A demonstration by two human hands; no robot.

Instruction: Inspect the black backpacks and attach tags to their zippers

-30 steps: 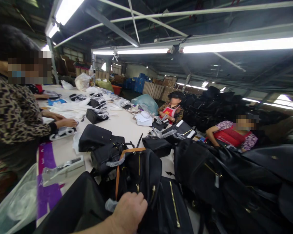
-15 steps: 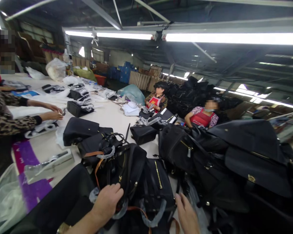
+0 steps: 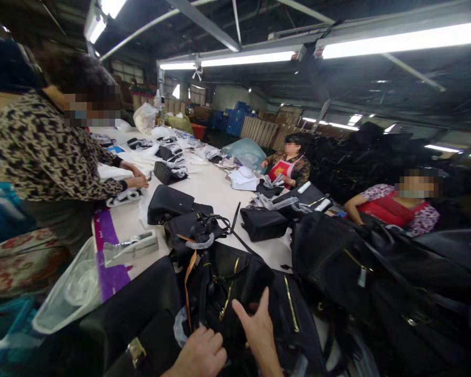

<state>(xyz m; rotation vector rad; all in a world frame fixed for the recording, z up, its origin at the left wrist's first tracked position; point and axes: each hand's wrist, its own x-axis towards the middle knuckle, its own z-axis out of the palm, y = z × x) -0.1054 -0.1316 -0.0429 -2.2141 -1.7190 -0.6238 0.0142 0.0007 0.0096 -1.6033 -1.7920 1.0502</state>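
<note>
A black backpack (image 3: 243, 272) with gold zippers lies on the pile straight in front of me. My left hand (image 3: 202, 351) is closed at its near side, fingers curled where a dark strap (image 3: 205, 296) runs down; the exact grip is partly hidden. Over the same backpack is my right hand (image 3: 259, 327), thumb and forefinger spread wide and nothing held. Beside it, to the right, lies another black bag (image 3: 298, 309) with a long gold zipper. A tan strip (image 3: 189, 272) hangs left of the dark strap.
At left stands a black bag with a gold clasp (image 3: 136, 351), near a tape dispenser (image 3: 135, 248) and a clear plastic bag (image 3: 73, 293). Black bags (image 3: 333, 262) heap up at right. Across the white table (image 3: 204, 180) work several people, one in leopard print (image 3: 58, 146).
The view has swung left, bringing more of the leopard-print worker into sight. My right hand has moved from the far bag's right edge onto the backpack, closer to my left hand.
</note>
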